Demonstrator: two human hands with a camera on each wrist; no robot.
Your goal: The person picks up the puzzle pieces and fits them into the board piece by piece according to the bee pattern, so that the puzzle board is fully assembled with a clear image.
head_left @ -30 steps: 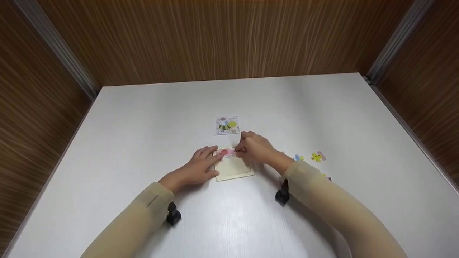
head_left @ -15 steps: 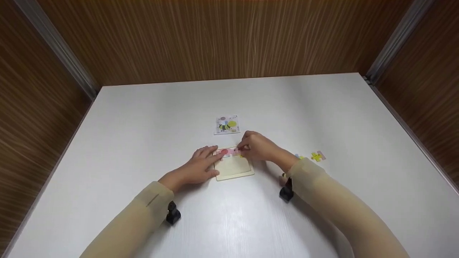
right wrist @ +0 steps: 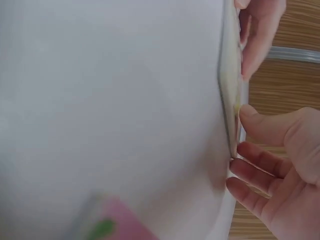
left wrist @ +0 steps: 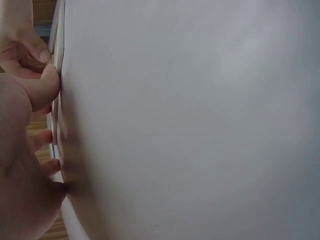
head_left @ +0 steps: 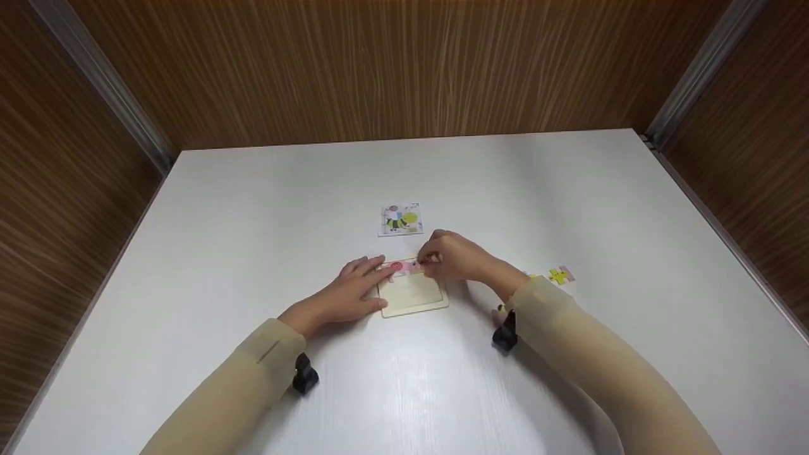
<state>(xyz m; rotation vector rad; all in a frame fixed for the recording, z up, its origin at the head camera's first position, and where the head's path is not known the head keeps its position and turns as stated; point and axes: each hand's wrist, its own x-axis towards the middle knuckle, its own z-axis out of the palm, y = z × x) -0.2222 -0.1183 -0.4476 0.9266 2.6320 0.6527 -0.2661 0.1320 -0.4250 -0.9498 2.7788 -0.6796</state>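
A pale wooden puzzle tray [head_left: 414, 310] lies on the white table, its bare bottom showing below a row of pink puzzle pieces [head_left: 404, 268] along the far side. My left hand [head_left: 347, 296] rests on the tray's left edge, fingers stretched out, the index over the pink row and the thumb by the near left corner. At the far right corner my right hand [head_left: 460, 258] pinches a puzzle piece between thumb and fingers; the fingers mostly hide it. In the right wrist view, a bit of yellow shows under the thumb [right wrist: 255, 120] at the tray's edge.
Beyond the tray lies a square picture card [head_left: 401, 219] with a bee. To the right are a loose yellow and pink piece [head_left: 561, 275] and others partly hidden by the right sleeve [head_left: 550, 309]. Brown wood-grain panels [head_left: 404, 69] enclose the table.
Over the last second my right hand has shifted slightly right along the tray's far edge, and a further pink piece shows in the row. My left hand stays in place.
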